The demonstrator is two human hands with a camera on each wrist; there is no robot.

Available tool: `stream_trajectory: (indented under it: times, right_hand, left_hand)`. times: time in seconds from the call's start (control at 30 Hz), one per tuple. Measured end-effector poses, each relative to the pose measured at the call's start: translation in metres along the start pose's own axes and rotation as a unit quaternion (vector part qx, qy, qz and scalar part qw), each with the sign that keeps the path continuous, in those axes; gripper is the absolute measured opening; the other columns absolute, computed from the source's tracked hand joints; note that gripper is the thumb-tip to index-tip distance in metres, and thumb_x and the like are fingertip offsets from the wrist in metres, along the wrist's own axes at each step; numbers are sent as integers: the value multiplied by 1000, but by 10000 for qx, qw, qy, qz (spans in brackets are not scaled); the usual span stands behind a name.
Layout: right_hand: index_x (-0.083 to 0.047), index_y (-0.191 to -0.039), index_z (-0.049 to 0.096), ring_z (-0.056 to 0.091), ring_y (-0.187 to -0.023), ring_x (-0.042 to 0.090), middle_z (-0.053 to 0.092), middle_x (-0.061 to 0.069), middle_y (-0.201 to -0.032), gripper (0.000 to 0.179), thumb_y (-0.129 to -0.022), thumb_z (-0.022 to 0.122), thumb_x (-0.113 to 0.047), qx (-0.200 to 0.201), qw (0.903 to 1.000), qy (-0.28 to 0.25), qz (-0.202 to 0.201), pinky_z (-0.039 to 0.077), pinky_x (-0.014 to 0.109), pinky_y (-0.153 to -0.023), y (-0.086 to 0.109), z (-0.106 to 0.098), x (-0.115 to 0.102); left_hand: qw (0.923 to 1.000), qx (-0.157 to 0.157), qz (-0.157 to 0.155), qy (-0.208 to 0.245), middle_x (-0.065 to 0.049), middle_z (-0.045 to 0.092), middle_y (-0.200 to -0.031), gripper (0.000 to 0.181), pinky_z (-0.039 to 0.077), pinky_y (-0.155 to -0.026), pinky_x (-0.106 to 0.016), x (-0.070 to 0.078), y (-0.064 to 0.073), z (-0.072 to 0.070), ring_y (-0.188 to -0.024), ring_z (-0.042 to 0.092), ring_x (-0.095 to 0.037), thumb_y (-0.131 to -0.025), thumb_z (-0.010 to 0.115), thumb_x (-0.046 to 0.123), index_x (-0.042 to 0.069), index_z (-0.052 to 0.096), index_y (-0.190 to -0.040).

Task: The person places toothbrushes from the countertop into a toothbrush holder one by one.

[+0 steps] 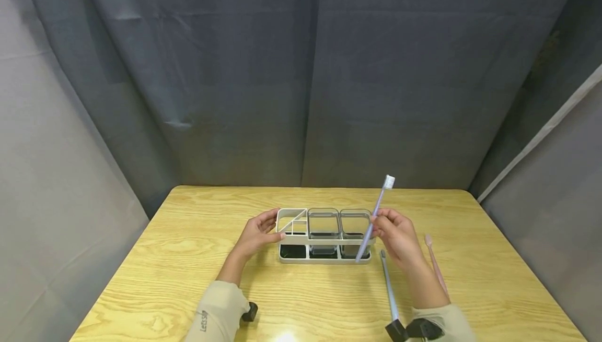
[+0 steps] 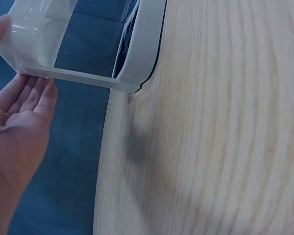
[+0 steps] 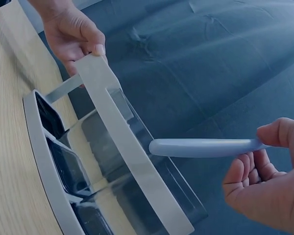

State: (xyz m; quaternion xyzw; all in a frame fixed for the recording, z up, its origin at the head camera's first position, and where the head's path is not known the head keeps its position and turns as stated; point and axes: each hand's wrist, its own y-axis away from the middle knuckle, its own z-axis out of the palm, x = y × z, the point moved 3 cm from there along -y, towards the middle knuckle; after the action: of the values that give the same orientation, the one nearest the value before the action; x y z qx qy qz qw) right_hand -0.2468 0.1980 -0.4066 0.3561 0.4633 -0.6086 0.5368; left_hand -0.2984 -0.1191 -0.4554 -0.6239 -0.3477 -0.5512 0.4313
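Observation:
A white toothbrush holder [image 1: 301,239] with a raised upper frame and a dark-lined base stands on the wooden table. Two clear square cups [image 1: 323,236] fill its middle and right openings; thin dividers split the left one. My left hand [image 1: 256,233] grips the upper frame's left end, thumb in front and fingers at its lower edge in the left wrist view. Between right thumb and fingers, my right hand [image 1: 398,237] pinches a purple toothbrush [image 1: 372,222], white bristles up and tilted. The handle's rounded end [image 3: 161,148] overlaps the holder's right side.
A blue toothbrush [image 1: 389,284] lies right of the holder, partly under the right wrist's black camera [image 1: 397,330]. Beyond the right forearm lies a pink toothbrush [image 1: 436,266]. Dark grey curtains [image 1: 244,96] hang behind the table [image 1: 155,279], with lighter ones at the sides.

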Motion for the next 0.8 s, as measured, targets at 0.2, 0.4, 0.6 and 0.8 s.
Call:
stream_trajectory:
  times: [0.2, 0.4, 0.6, 0.8]
  right_hand:
    - [0, -88, 49, 54, -68, 11, 52, 4, -79, 11, -86, 51, 11, 166, 9996, -124, -216, 49, 20, -64, -4, 10, -2]
    - [2, -84, 54, 55, -65, 10, 55, 5, -76, 16, -83, 50, 17, 487, 9965, -222, -647, 50, 19, -63, -6, 19, -4]
    - [3, -79, 61, 57, -63, 11, 60, 5, -73, 14, -79, 56, 17, 762, 9939, -172, -779, 51, 19, -62, -12, 27, -1]
    - [3, -76, 63, 56, -62, 11, 60, 7, -74, 13, -78, 58, 14, 993, 9913, -101, -861, 50, 20, -60, -18, 35, 3]
  left_hand:
    - [10000, 15, 28, -5, -34, 35, -135, 70, 25, -107, -47, 2, -1, 0, -126, 35, -39, -76, 69, -7, -13, 33, -136]
    - [10000, -34, 53, 65, -34, 34, -135, 71, 22, -107, -50, 1, 0, 0, -127, 32, -42, -76, 68, -8, -13, 32, -137]
    - [10000, -2, 83, -43, -33, 37, -134, 70, 23, -106, -51, 1, -1, -1, -126, 34, -40, -76, 69, -7, -13, 32, -136]
    - [9999, -30, 126, 16, -34, 36, -134, 71, 22, -106, -53, 0, -2, -2, -127, 28, -48, -77, 69, -7, -14, 31, -136]
